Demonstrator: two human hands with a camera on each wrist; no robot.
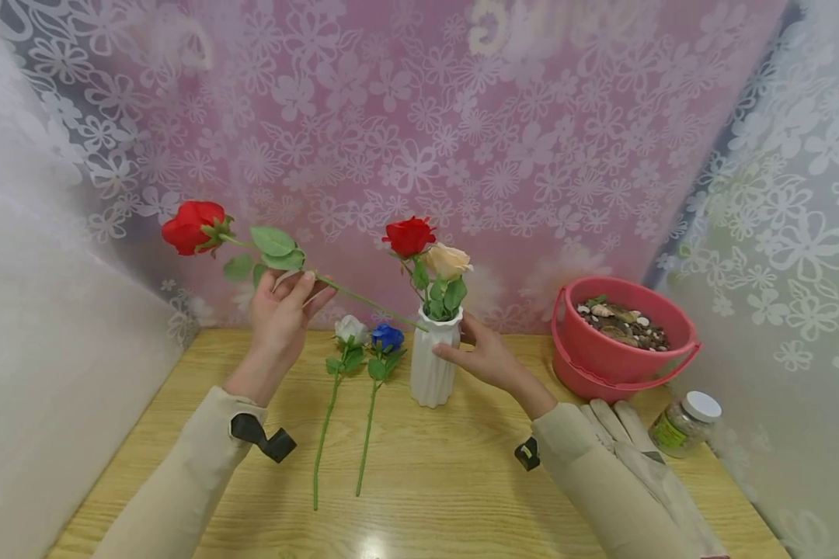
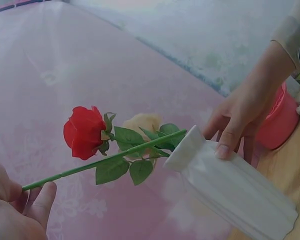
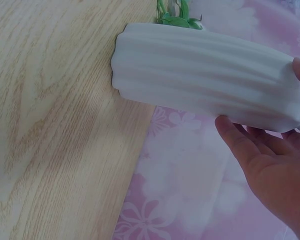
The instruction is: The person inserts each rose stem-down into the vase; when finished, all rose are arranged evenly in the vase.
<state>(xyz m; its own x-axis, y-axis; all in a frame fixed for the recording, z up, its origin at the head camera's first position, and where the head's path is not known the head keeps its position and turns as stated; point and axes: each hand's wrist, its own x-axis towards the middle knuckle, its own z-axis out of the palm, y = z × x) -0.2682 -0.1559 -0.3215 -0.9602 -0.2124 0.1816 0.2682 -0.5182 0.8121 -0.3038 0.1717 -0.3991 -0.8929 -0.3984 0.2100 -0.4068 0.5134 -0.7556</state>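
Left fingers (image 1: 299, 292) pinch rose (image 1: 193, 227), right fingers (image 1: 454, 355) hold vase (image 1: 431, 374)

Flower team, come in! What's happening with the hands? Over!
Left hand pinching red rose by stem. Right hand gripping white vase. Stem tip near rim, not inside; two other roses there.

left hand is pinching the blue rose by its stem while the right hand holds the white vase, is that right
Not quite: the rose in the left hand is red, not blue, as the head view shows. The right hand does hold the white vase.
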